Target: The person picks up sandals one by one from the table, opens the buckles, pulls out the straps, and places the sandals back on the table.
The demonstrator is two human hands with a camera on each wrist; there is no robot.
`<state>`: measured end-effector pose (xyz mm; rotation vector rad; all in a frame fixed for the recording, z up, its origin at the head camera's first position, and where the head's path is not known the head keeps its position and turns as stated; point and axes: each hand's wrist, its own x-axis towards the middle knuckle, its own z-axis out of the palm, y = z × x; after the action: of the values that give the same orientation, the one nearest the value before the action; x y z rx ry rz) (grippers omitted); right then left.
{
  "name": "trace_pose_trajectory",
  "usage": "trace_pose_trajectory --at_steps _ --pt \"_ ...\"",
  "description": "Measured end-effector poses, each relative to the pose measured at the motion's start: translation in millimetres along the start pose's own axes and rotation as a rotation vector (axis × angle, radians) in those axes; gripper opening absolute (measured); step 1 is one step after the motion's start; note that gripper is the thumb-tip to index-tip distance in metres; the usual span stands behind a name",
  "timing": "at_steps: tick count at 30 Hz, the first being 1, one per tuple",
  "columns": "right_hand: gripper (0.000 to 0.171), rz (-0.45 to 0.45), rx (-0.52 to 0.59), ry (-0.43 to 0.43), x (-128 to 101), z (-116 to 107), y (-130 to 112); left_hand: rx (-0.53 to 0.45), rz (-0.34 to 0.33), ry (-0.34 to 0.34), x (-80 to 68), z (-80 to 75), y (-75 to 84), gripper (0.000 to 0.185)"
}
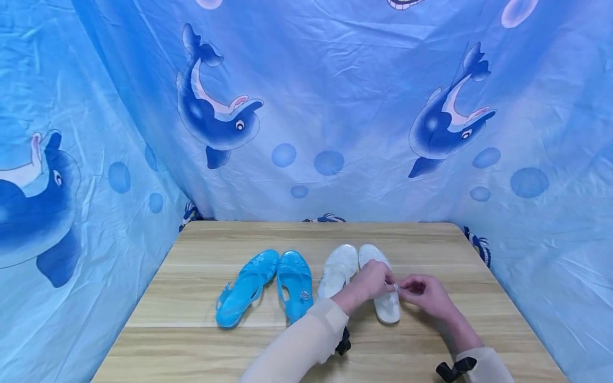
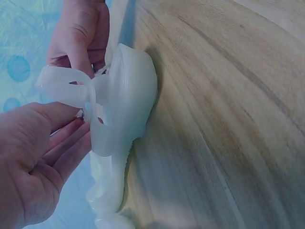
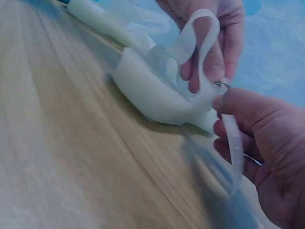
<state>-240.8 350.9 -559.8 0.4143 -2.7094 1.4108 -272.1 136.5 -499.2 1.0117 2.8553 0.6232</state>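
The right-hand white sandal (image 1: 387, 307) lies on the wooden table with its toe toward the back. My left hand (image 1: 371, 282) reaches across it and pinches the strap near a small metal buckle (image 3: 221, 83). From the other side, my right hand (image 1: 428, 293) pinches the same strap (image 3: 233, 148) between thumb and fingers, and its loose end hangs below the fingers in the right wrist view. The strap loops up above the heel in the left wrist view. Just left of it lies the other white sandal (image 1: 341, 260), partly hidden by my left forearm.
Two blue sandals, one angled (image 1: 246, 292) and one straighter (image 1: 294, 279), lie to the left on the wooden table (image 1: 191, 298). My left sleeve overlaps the heel of the nearer one. A blue dolphin-print cloth (image 1: 306, 106) hangs behind and at both sides.
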Motion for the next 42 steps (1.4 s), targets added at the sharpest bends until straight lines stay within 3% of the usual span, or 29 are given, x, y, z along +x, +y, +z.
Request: trace_pose_trajectory --at_steps 4,13,24,29,42 --pt "0.011 0.008 0.006 0.019 0.4 3.0 -4.4 -0.027 0.006 0.003 -0.5 1.0 -2.1 0.011" --pt "0.012 0.003 0.106 0.049 -0.5 8.7 -1.3 0.014 0.011 0.0 -0.4 1.0 -3.8 0.012" --pt "0.011 0.012 0.004 0.075 -4.4 8.4 -3.6 0.043 0.022 -0.01 -1.5 -0.4 -1.0 0.011" --pt "0.011 0.043 0.031 0.094 -2.1 9.4 -10.2 0.025 0.029 0.009 -0.8 -4.2 -0.5 0.013" --pt "0.018 0.048 0.063 0.009 -7.9 7.7 -1.2 0.065 0.047 0.032 -7.5 -7.0 -3.0 0.01"
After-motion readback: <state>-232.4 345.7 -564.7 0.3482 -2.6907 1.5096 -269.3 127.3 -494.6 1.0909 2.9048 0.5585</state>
